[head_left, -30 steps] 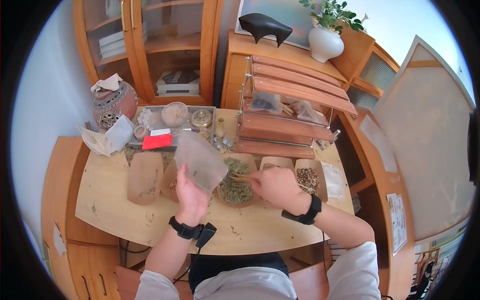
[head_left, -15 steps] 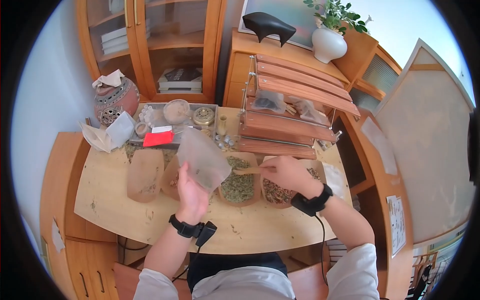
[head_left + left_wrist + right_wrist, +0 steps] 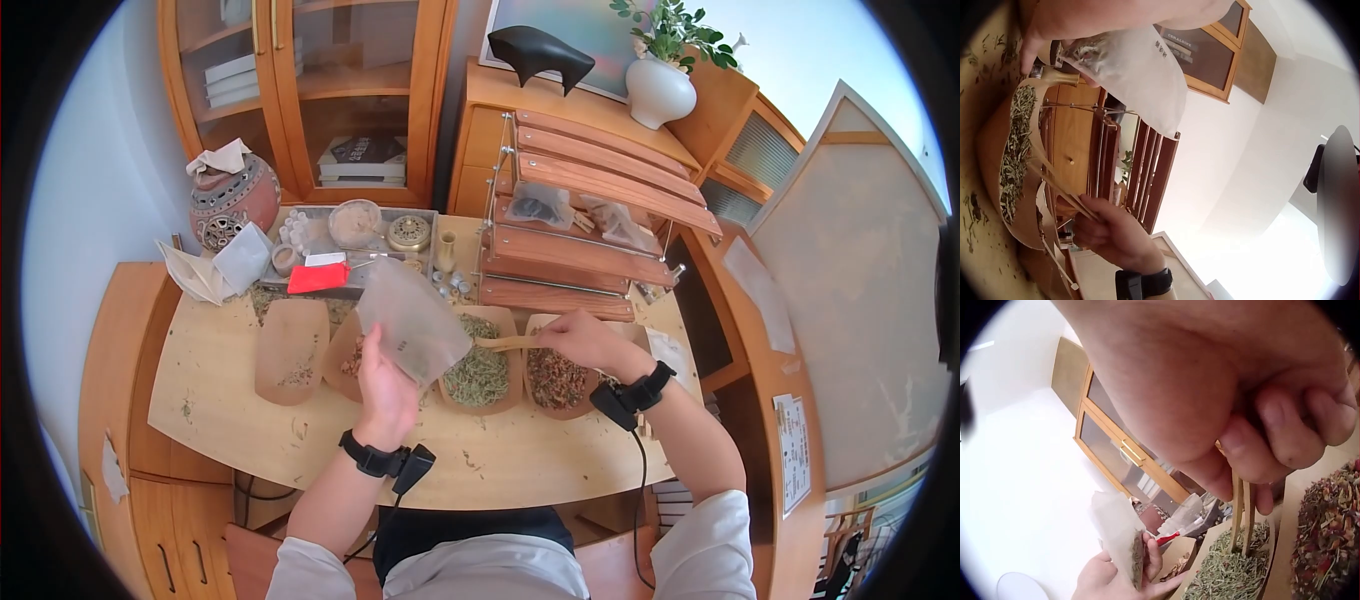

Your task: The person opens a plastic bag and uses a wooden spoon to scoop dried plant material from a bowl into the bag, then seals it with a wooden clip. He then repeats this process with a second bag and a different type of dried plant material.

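Note:
My left hand [image 3: 388, 392] holds a translucent white pouch [image 3: 412, 318], tilted over the table. Dried bits show through its lower part [image 3: 1138, 559] in the right wrist view. Between the thumb and fingers of my right hand [image 3: 585, 342] is a pair of wooden tweezers [image 3: 508, 343], pointing left. Their tips are at the green dried herbs [image 3: 475, 375], which fill a brown paper tray [image 3: 487, 408] between the hands. Under the right hand stands another tray, of reddish dried petals [image 3: 555, 382]. The left hand's fingers are partly hidden behind the pouch.
A paper tray with a few crumbs [image 3: 290, 345] lies at left. Behind are a grey tray with bowls, a red packet [image 3: 317, 278], a patterned pot [image 3: 232, 210] and a slatted wooden rack [image 3: 590, 255]. Herb scraps are scattered along the table's front [image 3: 340, 450].
My right hand with the tweezers has moved right and slightly up from over the green herbs, uncovering the petal tray. The left hand and pouch stay nearly in place.

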Tool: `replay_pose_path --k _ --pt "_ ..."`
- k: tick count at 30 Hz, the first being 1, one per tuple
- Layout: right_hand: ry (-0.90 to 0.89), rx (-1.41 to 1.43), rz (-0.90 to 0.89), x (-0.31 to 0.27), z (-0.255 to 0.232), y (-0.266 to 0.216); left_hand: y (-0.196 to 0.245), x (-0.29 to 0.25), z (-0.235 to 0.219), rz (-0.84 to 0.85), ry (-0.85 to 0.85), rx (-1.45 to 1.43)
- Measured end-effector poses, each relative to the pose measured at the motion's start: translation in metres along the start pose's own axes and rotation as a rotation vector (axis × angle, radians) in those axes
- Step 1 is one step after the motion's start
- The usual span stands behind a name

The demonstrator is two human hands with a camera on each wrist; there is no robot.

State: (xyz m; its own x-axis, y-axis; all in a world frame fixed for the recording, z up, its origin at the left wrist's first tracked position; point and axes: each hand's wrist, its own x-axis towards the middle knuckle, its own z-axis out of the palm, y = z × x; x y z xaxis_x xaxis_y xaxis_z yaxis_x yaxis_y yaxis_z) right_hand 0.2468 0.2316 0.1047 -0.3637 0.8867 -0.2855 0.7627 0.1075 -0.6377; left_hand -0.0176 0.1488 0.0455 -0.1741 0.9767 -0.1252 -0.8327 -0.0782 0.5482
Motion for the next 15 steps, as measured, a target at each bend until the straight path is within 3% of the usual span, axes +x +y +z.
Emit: replay_pose_path --k 5,9,13,15 --pt "-0.023 0.033 -0.147 -0.005 0.015 -0.002 0.002 -0.003 0.005 -0.022 0.019 -0.013" --pt "0.143 -0.341 -0.215 -0.030 0.032 -0.028 0.001 -0.003 0.004 -0.027 0.004 -0.015" --pt "0.271 -0.540 -0.348 -0.034 0.055 -0.020 0.002 -0.002 0.002 -0.036 -0.005 -0.016" --pt "0.283 -0.500 -0.347 -0.034 0.054 -0.019 0.002 -0.002 0.003 -0.041 -0.003 -0.020"
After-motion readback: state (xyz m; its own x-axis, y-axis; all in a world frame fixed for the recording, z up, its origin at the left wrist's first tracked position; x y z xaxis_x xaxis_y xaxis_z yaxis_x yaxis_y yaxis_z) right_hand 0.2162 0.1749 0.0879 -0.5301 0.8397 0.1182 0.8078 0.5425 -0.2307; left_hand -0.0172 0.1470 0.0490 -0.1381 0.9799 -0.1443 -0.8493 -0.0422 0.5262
